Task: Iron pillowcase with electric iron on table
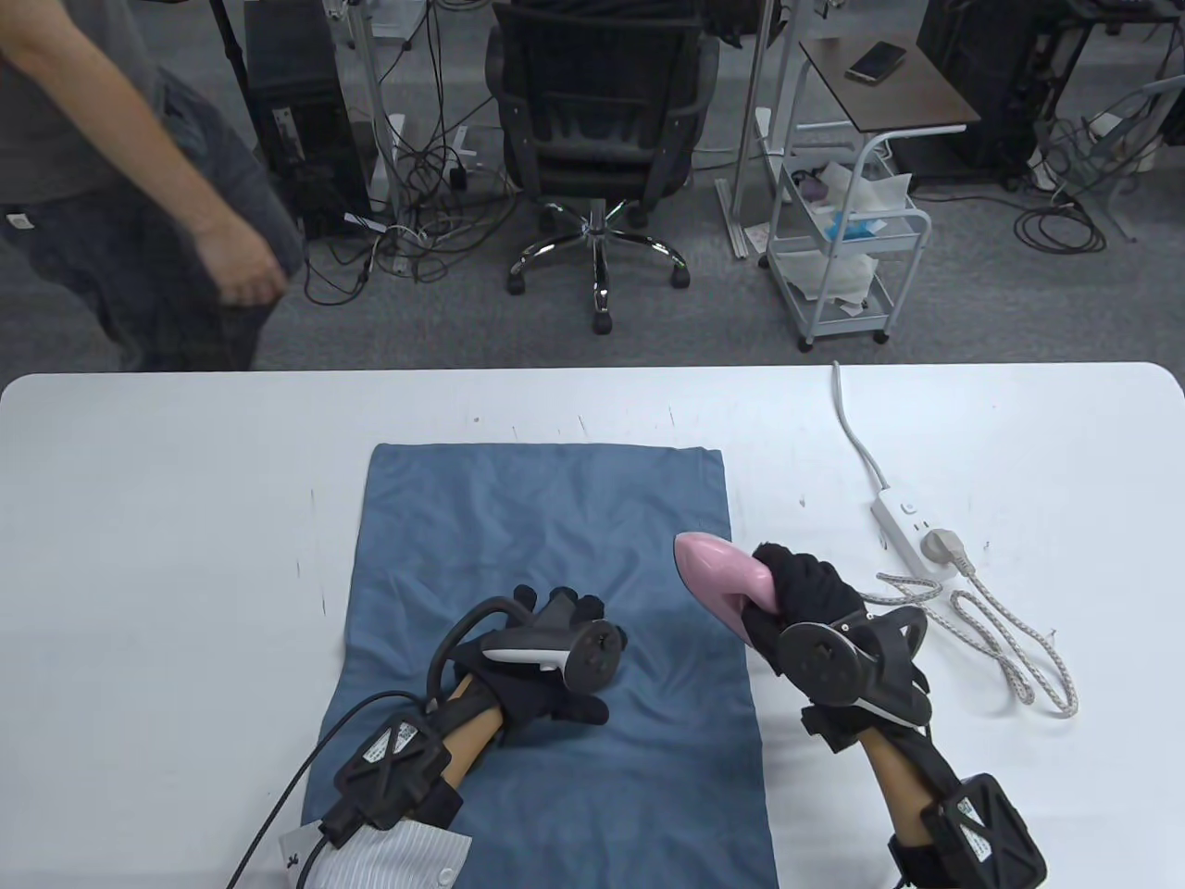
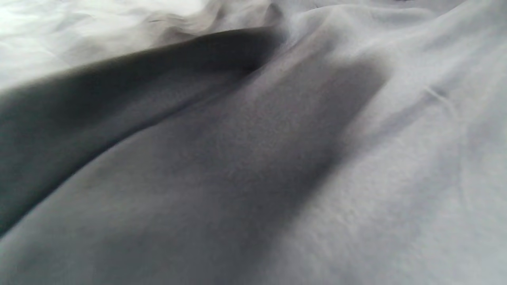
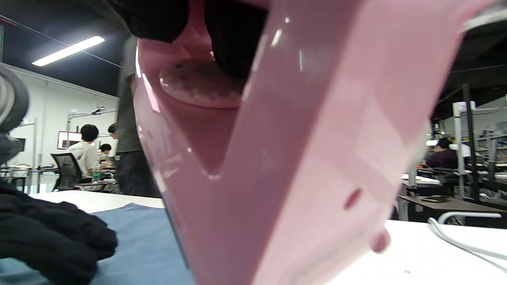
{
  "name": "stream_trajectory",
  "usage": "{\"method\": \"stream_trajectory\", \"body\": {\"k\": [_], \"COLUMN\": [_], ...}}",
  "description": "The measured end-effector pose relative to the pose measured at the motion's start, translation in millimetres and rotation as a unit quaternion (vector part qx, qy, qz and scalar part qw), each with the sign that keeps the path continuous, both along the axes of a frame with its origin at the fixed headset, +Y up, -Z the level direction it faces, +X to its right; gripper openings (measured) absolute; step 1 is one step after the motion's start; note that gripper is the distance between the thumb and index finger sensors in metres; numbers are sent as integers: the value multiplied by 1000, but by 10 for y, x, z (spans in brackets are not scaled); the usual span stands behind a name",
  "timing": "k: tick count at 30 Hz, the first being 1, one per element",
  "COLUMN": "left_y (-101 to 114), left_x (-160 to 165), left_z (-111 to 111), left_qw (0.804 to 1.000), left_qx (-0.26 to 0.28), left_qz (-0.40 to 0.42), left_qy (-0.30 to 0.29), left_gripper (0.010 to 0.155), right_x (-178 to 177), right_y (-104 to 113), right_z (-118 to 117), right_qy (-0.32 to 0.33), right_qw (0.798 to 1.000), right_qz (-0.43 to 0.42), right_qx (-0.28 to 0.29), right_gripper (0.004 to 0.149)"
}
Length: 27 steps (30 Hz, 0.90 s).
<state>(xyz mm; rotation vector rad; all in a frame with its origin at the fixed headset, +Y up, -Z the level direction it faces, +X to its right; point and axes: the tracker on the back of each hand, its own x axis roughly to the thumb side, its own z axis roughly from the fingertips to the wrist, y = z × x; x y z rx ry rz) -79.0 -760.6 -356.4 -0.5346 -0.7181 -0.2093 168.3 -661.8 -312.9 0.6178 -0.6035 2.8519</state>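
- My left hand rests palm-down on the near half of the pillowcase; its fingers lie forward on the cloth, slightly parted, gripping nothing. I judge it is there to pin the fabric so it won't drag when the iron passes. My left wrist view shows only cloth close up, with a soft ridge running through it, so there are creases left to press.
- My right hand grips the handle of the pink iron, fingers wrapped around it. The iron sits at the pillowcase's right edge, nose pointing away from me and a little leftward. In the right wrist view its body fills the frame and looks tipped; whether the soleplate is down on the cloth I cannot tell.
- The blue pillowcase lies flat on the white tabletop, long side running away from me, the far half uncovered.
- To the right, the iron's braided cord loops slack to a plug in the white power strip, well apart from the cloth; that slack should allow a sweep across.
- Beyond the tabletop are an office chair, a wheeled cart and a bystander.
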Motion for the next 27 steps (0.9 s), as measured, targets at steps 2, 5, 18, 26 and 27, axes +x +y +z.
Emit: {"method": "stream_trajectory", "body": {"k": [2, 5, 18, 26, 27], "left_y": [-25, -94, -181, -257, -257], "left_x": [13, 37, 112, 157, 156], "left_z": [-22, -75, -481, -608, -608], "left_qw": [1000, 999, 995, 995, 995], "left_qx": [-11, -34, -57, -39, -40], "left_qz": [5, 0, 3, 8, 8], "left_qy": [2, 12, 81, 87, 86], "left_gripper": [87, 85, 66, 72, 72], "right_x": [-37, -99, -583, -991, -1025], "right_y": [7, 18, 8, -349, -396], "right_z": [26, 70, 382, 560, 580], "right_qy": [13, 35, 166, 264, 272], "right_qw": [1000, 999, 977, 937, 933], "right_qz": [2, 15, 134, 214, 220], "right_qx": [6, 16, -3, -79, -84], "right_gripper": [62, 62, 63, 65, 65]}}
